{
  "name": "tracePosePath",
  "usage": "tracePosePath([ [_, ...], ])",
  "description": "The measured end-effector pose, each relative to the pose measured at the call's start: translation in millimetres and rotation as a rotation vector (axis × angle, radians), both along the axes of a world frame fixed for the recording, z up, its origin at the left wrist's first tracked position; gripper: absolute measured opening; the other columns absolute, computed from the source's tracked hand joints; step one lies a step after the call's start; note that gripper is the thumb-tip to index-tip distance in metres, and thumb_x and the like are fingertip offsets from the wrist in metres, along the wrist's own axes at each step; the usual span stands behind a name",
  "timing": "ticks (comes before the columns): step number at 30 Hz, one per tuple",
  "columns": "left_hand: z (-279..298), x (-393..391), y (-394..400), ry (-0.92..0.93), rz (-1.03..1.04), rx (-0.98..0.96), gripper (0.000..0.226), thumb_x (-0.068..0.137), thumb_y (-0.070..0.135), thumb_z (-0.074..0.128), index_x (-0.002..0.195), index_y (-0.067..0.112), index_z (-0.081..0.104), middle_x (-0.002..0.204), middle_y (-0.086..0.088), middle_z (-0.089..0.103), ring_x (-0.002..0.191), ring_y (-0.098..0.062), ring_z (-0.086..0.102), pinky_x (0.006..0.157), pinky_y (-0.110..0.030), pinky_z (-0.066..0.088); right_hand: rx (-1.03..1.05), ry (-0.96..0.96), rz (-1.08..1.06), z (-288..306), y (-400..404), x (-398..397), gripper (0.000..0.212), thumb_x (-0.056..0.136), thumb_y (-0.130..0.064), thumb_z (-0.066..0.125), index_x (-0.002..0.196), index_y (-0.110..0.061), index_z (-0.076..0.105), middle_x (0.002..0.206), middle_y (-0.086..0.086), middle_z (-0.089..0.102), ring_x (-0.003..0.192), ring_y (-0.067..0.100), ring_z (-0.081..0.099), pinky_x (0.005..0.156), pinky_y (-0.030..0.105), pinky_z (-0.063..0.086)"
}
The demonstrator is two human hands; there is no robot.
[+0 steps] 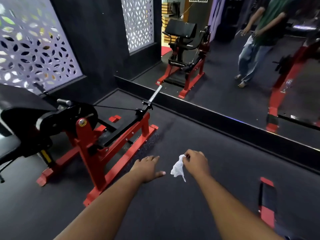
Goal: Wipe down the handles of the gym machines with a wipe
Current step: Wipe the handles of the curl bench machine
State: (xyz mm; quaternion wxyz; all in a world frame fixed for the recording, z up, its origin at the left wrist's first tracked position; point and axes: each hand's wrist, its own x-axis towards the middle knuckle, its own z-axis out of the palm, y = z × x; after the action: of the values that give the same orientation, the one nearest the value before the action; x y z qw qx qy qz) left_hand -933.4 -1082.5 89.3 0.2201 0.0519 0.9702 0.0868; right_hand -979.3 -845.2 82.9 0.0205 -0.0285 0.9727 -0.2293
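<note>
My right hand (196,162) pinches the crumpled white wipe (178,168) in mid-air, my left hand (148,168) spread empty beside it; I judge I'm between machines, needing to reach the red-framed machine's (90,135) grey handle (64,101).

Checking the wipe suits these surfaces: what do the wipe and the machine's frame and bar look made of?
Wipe: thin white tissue or nonwoven, crumpled and limp, pinched by the right hand. Frame: probably steel, glossy red paint. Bar: bare, shiny silver metal.
</note>
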Motion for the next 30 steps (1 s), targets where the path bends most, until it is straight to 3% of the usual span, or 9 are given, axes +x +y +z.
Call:
tracePosePath([
  [10, -38.2, -254.4, -46.3, -0.001, -0.040, 0.045, 0.098, 0.091, 0.081, 0.040, 0.165, 0.023, 0.013, 0.171, -0.004, 0.018, 0.157, -0.025, 0.020, 0.123, -0.052, 0.024, 0.061, 0.001, -0.022, -11.3, -51.1, -246.0, 0.015, 0.089, -0.036, 0.054, 0.089, -0.027, 0.066, 0.088, -0.009, 0.069, 0.098, 0.018, 0.056, 0.078, 0.034, 0.050],
  [12, -35.6, -275.9, -50.9, -0.011, -0.064, 0.041, 0.099, 0.090, 0.083, 0.040, 0.165, 0.023, 0.013, 0.172, -0.005, 0.017, 0.157, -0.026, 0.019, 0.123, -0.053, 0.023, 0.077, 0.000, -0.024, -3.2, -51.9, -261.5, 0.015, 0.090, -0.035, 0.054, 0.090, -0.027, 0.066, 0.089, -0.009, 0.069, 0.099, 0.018, 0.056, 0.077, 0.033, 0.049],
  [14, -33.3, -357.4, -77.9, -0.053, -0.058, 0.035, 0.098, 0.091, 0.081, 0.042, 0.165, 0.024, 0.013, 0.172, -0.005, 0.016, 0.157, -0.025, 0.018, 0.124, -0.052, 0.022, 0.080, -0.007, -0.030, -3.0, -74.2, -344.6, 0.014, 0.089, -0.035, 0.054, 0.089, -0.027, 0.065, 0.089, -0.010, 0.068, 0.100, 0.018, 0.056, 0.078, 0.033, 0.049],
  [20, -13.5, -492.6, -94.7, -0.038, -0.058, 0.021, 0.096, 0.091, 0.080, 0.044, 0.164, 0.024, 0.017, 0.170, -0.004, 0.022, 0.155, -0.027, 0.025, 0.121, -0.053, 0.027, 0.047, 0.027, -0.062, 16.0, -87.6, -466.2, 0.013, 0.088, -0.033, 0.055, 0.089, -0.027, 0.066, 0.091, -0.010, 0.068, 0.100, 0.018, 0.054, 0.077, 0.032, 0.046],
  [26, -20.4, -643.3, -83.9, -0.019, -0.057, 0.005, 0.095, 0.092, 0.077, 0.047, 0.164, 0.022, 0.018, 0.169, -0.004, 0.024, 0.154, -0.027, 0.026, 0.121, -0.055, 0.028, 0.019, 0.014, 0.019, 6.0, -83.3, -620.6, 0.010, 0.087, -0.033, 0.053, 0.086, -0.029, 0.063, 0.076, -0.014, 0.056, 0.096, 0.018, 0.053, 0.072, 0.033, 0.045],
  [30, -16.8, -726.9, -75.6, -0.044, 0.034, 0.003, 0.095, 0.092, 0.078, 0.045, 0.165, 0.024, 0.015, 0.170, -0.001, 0.021, 0.154, -0.027, 0.026, 0.120, -0.055, 0.028, -0.048, -0.021, 0.090, 7.1, -75.6, -722.3, 0.009, 0.088, -0.032, 0.056, 0.080, -0.028, 0.059, 0.073, -0.011, 0.058, 0.091, 0.018, 0.054, 0.067, 0.031, 0.040],
])
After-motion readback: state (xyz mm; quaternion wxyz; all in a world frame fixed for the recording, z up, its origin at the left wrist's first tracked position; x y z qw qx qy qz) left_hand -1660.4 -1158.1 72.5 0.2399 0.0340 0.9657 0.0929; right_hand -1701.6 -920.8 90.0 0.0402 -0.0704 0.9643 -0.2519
